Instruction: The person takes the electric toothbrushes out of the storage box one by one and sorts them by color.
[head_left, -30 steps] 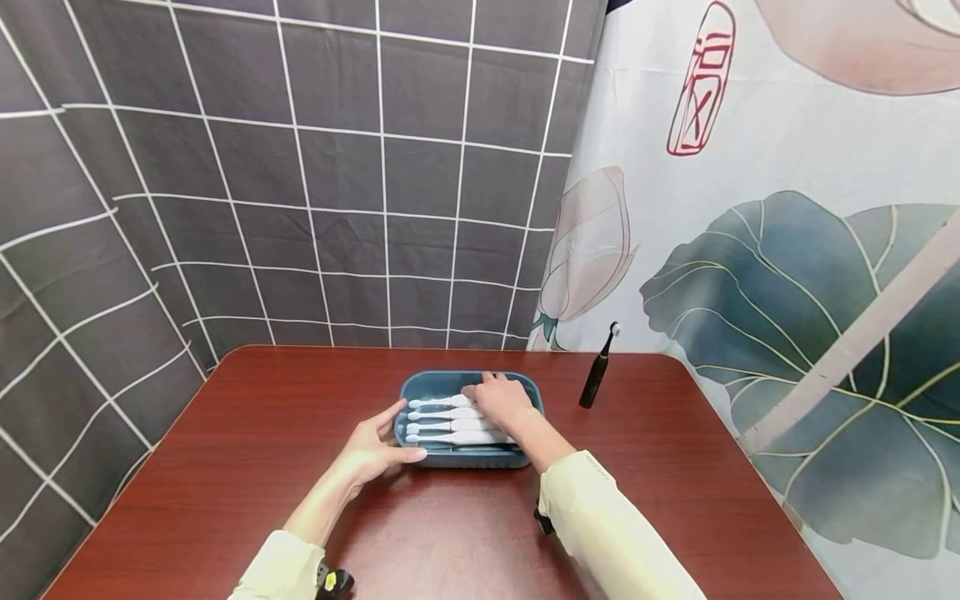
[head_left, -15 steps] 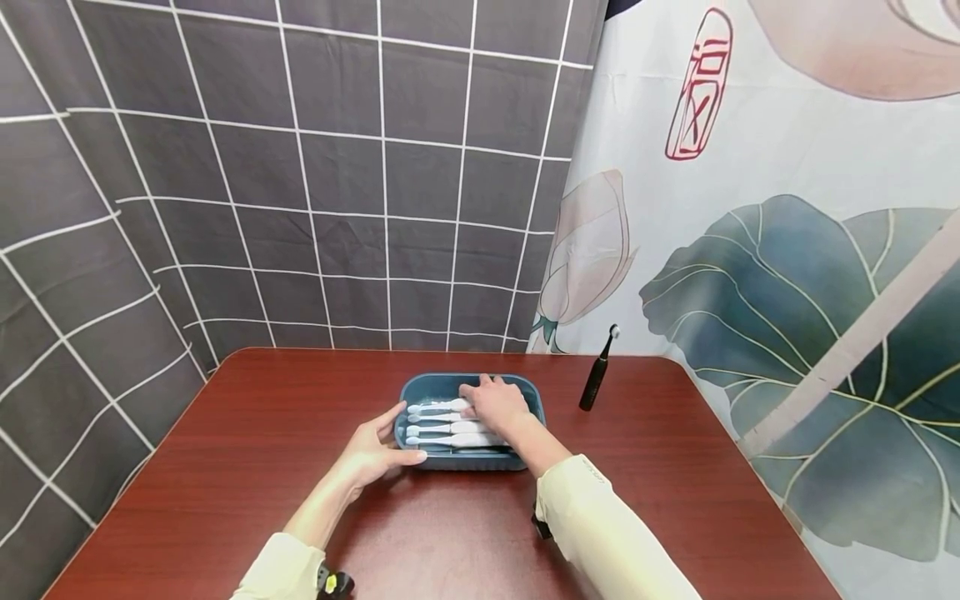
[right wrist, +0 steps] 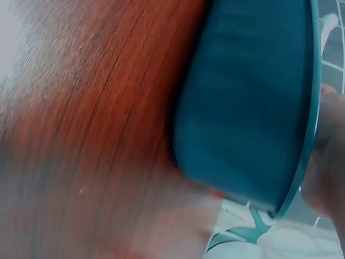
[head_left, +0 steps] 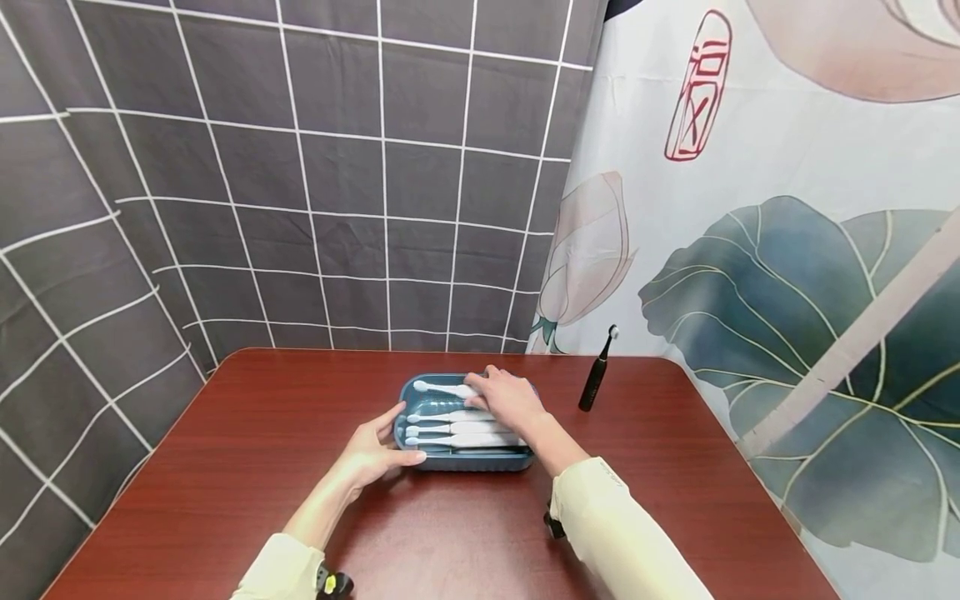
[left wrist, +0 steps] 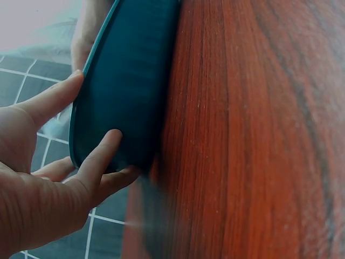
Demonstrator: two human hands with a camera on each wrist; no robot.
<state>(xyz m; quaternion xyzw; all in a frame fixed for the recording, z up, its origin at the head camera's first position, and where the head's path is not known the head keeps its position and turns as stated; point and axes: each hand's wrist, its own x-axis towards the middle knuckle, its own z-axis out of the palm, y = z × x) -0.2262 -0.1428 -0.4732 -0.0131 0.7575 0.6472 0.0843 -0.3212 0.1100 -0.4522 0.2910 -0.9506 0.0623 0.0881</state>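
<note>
A blue plastic storage box [head_left: 465, 461] stands on the table, with several white electric toothbrushes [head_left: 450, 417] lying side by side in it. My left hand [head_left: 369, 454] holds the box by its left end, thumb at the front rim. In the left wrist view, fingers [left wrist: 102, 156] of that hand touch the box's outer wall. My right hand [head_left: 510, 402] pinches one white electric toothbrush [head_left: 442, 388] by its handle at the back of the box. That brush's head points left, raised near the back rim. The right wrist view shows mostly the box's outside, hiding the grip.
A black electric toothbrush [head_left: 595, 379] lies on the red-brown table [head_left: 262, 442] to the right of the box. Behind the table hang a dark grid-patterned curtain [head_left: 330, 167] and a white curtain with lotus prints [head_left: 750, 275].
My right hand has taken the rearmost toothbrush and moved it up and back, away from the others, leaving a gap in the row. My left hand stays at the box.
</note>
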